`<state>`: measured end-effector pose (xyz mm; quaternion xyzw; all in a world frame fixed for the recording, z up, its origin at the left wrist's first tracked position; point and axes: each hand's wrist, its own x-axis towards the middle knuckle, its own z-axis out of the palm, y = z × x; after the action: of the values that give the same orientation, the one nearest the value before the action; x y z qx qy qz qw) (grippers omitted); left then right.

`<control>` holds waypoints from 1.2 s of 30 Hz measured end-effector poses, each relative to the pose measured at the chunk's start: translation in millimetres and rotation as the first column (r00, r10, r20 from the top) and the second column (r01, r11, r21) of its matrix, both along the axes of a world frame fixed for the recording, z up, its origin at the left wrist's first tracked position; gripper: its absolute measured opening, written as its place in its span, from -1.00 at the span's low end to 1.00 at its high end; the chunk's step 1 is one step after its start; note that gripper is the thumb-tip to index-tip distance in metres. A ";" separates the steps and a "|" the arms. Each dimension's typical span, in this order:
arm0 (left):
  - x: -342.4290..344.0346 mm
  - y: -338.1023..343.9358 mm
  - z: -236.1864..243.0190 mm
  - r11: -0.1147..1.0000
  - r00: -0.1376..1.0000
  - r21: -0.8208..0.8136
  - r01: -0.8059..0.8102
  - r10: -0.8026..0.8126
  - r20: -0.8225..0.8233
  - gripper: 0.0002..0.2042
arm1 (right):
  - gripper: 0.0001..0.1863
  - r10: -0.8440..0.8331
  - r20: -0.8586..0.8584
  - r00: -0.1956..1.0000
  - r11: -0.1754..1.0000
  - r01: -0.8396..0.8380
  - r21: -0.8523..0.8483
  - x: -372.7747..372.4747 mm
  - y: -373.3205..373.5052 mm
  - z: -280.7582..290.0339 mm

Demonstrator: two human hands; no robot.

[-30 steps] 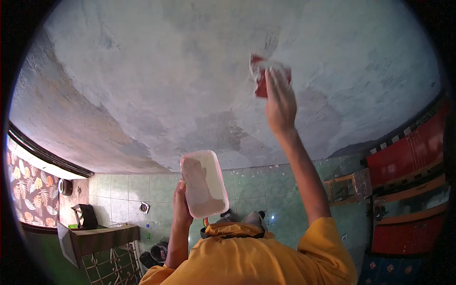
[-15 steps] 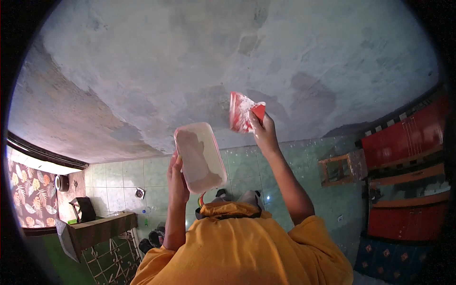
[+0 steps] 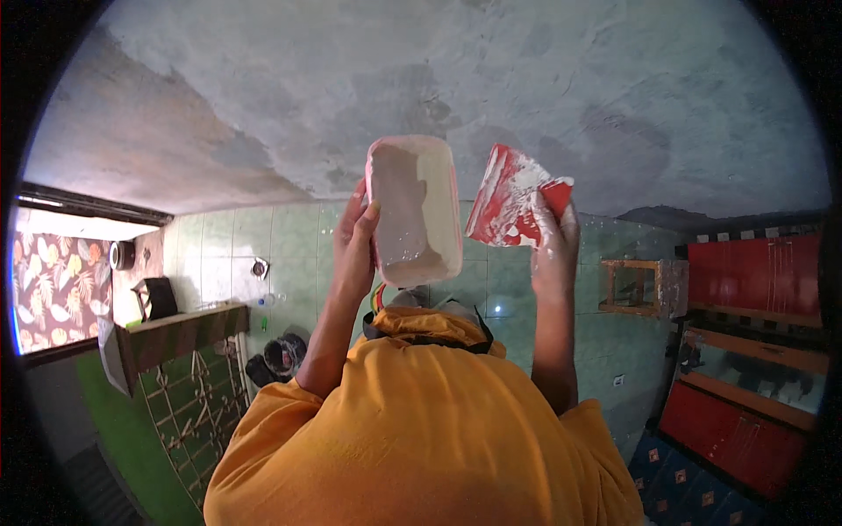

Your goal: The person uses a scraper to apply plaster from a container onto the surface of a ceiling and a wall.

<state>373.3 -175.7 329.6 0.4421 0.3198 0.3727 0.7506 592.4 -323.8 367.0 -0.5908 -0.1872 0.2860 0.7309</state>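
Observation:
My left hand (image 3: 357, 241) grips a pale pinkish rectangular tub (image 3: 458, 210) by its left side, thumb over the rim. Wet greyish-white plaster (image 3: 399, 206) coats much of its inside. To the right of the tub, and apart from it, my right hand (image 3: 557, 245) is closed on a red plastic putty spreader (image 3: 504, 195) smeared with white plaster; its wide edge points up and left. Some white also marks the fingers of that hand. Beyond both hands rises a grey wall (image 3: 526, 79) with darker damp-looking patches.
A small wooden stool (image 3: 631, 287) stands on the green tiled floor (image 3: 298, 232) at right, near a red cabinet (image 3: 754, 276). On the left are a wooden piece with a metal lattice (image 3: 189, 399), dark shoes (image 3: 282, 355) and a small dish (image 3: 260, 267).
The spreader has come off the wall area and moved right, turning its face more toward me. The tub has shifted right and up, and my view has tilted.

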 end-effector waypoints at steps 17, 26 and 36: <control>38.3 -133.6 2.3 0.977 0.988 0.158 -0.146 0.137 0.064 -0.31 | -0.59 0.413 0.829 0.376 0.885 0.049 -0.463 -42.1 -45.2 29.1; 45.4 -143.1 14.5 0.986 0.975 0.036 -0.162 0.155 0.158 -0.37 | -0.72 0.195 0.510 0.838 0.970 -0.087 -0.229 -3.8 -67.0 24.5; 29.8 -154.0 21.1 0.995 0.971 -0.074 -0.068 0.083 0.222 -0.42 | -0.87 0.027 -0.070 0.997 0.999 -0.025 0.038 11.5 -91.1 -7.5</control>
<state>403.2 -329.7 350.7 0.3597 0.2614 0.4379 0.7813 603.9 -414.8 359.5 -0.5641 -0.1745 0.3125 0.7441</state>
